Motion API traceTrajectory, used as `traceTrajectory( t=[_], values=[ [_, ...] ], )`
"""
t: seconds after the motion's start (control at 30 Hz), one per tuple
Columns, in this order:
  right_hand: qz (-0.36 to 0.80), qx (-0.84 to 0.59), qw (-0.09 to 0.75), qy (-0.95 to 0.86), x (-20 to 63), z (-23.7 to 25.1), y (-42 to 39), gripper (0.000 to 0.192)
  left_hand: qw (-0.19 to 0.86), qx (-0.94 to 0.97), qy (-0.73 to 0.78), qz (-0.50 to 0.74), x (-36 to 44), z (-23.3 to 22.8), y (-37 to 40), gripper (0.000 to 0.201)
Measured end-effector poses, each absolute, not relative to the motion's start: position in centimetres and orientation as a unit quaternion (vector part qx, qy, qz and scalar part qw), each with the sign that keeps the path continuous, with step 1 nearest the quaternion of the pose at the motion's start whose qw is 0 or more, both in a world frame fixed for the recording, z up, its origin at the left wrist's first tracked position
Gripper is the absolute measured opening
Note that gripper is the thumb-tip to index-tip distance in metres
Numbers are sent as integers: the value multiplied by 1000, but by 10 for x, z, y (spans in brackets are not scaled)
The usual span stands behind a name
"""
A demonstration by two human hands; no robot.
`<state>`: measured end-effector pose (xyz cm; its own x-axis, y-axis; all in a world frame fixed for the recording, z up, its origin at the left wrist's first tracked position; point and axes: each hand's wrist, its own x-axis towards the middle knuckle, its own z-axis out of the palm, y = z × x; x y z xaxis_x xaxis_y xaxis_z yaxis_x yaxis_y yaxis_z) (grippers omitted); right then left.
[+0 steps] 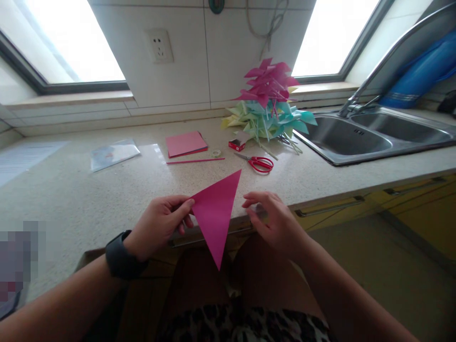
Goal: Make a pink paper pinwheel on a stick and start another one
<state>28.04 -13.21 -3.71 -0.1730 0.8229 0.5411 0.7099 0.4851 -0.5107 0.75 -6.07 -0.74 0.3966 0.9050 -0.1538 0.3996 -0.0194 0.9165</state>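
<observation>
A magenta paper triangle (218, 213), apparently a folded sheet, hangs over the counter's front edge. My left hand (166, 216) pinches it at its left corner between thumb and fingers. To the right of the paper, my right hand (269, 213) is apart from it, fingers curved with a gap between thumb and forefinger and nothing visible in them. Just beyond lie red-handled scissors (261, 164), a thin pink stick (195, 161), a small tape roll (215, 153) and a stack of pink paper squares (187, 144).
Paper pinwheels (269, 85) in pink, green and blue are heaped at the back, beside a small red box (237, 144). A steel sink (342, 135) with a faucet (356, 102) is at right. A clear plastic packet (116, 154) and printed sheets (30, 156) lie at left.
</observation>
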Motion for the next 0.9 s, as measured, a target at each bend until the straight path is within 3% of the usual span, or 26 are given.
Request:
traceTrajectory(
  t=[0.13, 0.53, 0.9],
  values=[
    [57, -452, 424, -783, 266, -44, -134, 36, 513, 661, 477, 268, 9, -5, -65, 43],
    [131, -398, 558, -716, 251, -45, -143, 25, 533, 674, 432, 275, 7, -5, -73, 34],
    [158, -371, 555, -728, 254, -54, -143, 34, 591, 641, 390, 296, 2, -8, -70, 32]
  ],
)
